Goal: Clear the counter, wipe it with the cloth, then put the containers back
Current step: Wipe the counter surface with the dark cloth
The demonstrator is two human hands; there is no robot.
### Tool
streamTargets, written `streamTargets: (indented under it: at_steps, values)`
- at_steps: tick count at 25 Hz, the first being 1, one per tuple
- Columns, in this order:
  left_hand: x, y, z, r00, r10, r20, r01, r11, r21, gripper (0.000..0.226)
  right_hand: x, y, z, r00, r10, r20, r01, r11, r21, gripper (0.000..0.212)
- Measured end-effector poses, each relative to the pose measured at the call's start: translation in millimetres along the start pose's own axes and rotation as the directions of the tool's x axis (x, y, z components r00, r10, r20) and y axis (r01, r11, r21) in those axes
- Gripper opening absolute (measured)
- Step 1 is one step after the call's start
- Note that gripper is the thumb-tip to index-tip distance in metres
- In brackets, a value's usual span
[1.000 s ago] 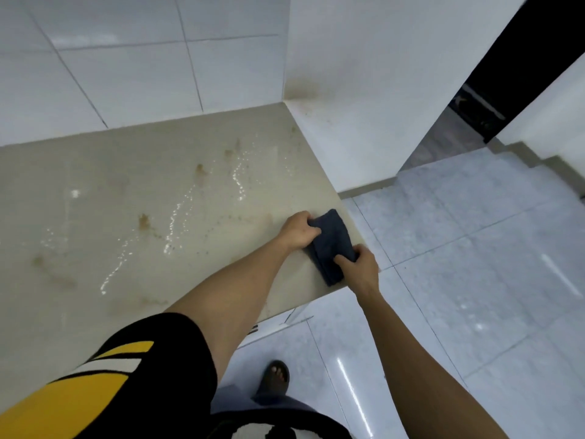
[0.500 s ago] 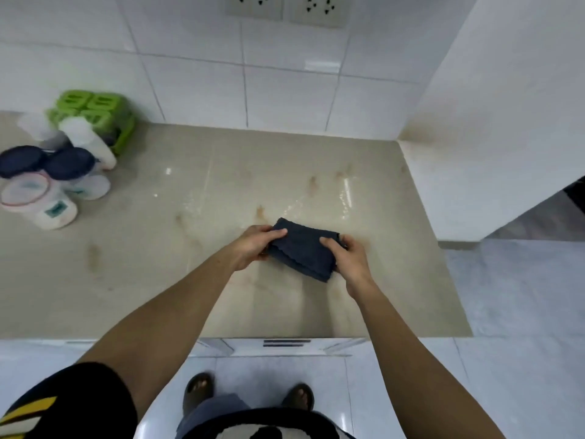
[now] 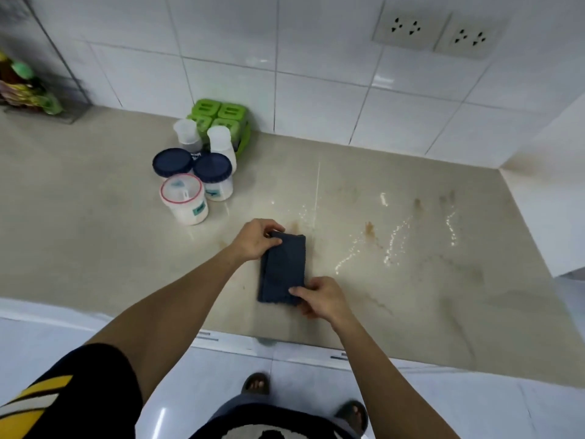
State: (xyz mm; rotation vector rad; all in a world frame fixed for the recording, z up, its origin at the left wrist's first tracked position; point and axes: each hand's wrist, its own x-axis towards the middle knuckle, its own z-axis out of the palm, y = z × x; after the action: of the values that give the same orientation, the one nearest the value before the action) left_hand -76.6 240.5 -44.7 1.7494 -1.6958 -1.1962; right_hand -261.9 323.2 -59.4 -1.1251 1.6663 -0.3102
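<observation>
Folded dark-blue fabric cloth [image 3: 282, 269] flat on beige stone desk [image 3: 95, 248], frame centre. Left hand [image 3: 254, 237] pinches far corner, right hand [image 3: 323, 298] pinches near edge. Soft, light, limp (probably damp, hard to tell); best taken by folded edges. Lidded plastic containers [image 3: 202, 166] upper left, well apart.
</observation>
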Motion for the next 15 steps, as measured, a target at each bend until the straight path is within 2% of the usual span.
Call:
streamTargets:
  at_steps: [1, 3, 5, 7, 9, 11, 15]
  values:
    - [-0.1, -5.8, -3.8, 1.0, 0.009, -0.005, -0.009, 1.0, 0.003, 0.029, -0.8, 0.4, 3.8, 0.991, -0.061, -0.115, 0.037, 0.98, -0.197, 0.035]
    - [-7.4, -23.9, -12.9, 0.992, 0.058, -0.112, -0.046, 0.994, 0.101, 0.032, -0.9, 0.1, 11.2, 0.897, -0.313, -0.312, 0.124, 0.856, -0.502, 0.042]
    - [-22.1, -51.7, -25.7, 0.962, 0.15, -0.226, -0.081, 0.954, 0.287, 0.033, 6.0, -8.8, 24.9, 0.814, -0.503, -0.29, 0.248, 0.753, -0.61, 0.054]
    - [-40.1, -87.6, -41.1, 0.95, 0.17, -0.262, -0.049, 0.91, 0.412, 0.036, 21.7, -22.4, 48.7, 0.823, -0.545, -0.159, 0.31, 0.665, -0.68, 0.06]
    - [-57.7, -123.3, -53.7, 0.952, 0.129, -0.278, 0.031, 0.863, 0.505, 0.042, 36.8, -25.9, 73.0, 0.856, -0.513, -0.067, 0.278, 0.566, -0.776, 0.062]
    - [-72.5, -151.8, -63.7, 0.948, 0.104, -0.302, 0.096, 0.809, 0.579, 0.052, 45.3, -17.8, 85.6, 0.867, -0.495, -0.056, 0.225, 0.488, -0.843, 0.062]
    - [-91.8, -183.9, -74.2, 0.941, 0.06, -0.332, 0.171, 0.764, 0.622, 0.064, 43.4, 11.8, 71.6, 0.832, -0.543, -0.115, 0.182, 0.462, -0.868, 0.06]
